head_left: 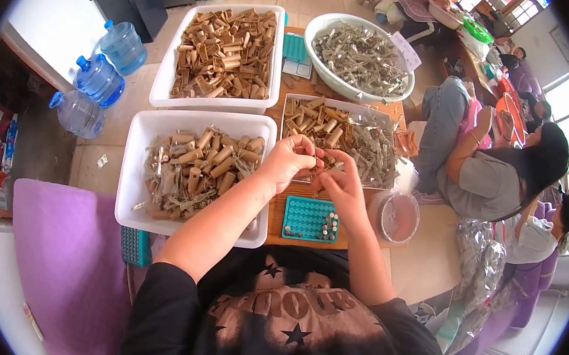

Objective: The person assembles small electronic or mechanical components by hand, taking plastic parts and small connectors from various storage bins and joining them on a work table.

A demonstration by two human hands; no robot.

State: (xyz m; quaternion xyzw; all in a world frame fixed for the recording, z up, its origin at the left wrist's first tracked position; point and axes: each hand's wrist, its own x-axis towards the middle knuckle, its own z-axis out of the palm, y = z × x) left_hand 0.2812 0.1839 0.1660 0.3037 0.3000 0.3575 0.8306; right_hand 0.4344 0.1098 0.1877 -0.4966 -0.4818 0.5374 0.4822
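I see my left hand (288, 161) and right hand (343, 183) meeting, fingers pinched together on a small piece (320, 159) too small to identify. Just below them lies a teal holed tray (308, 218) on the bench (282, 208); left sits a white tub (138, 165) of cardboard tubes.

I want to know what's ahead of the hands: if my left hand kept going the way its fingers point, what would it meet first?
The left hand points toward the right hand, so it would probably meet those fingers and the small piece pinched between them first, though depth is unclear.
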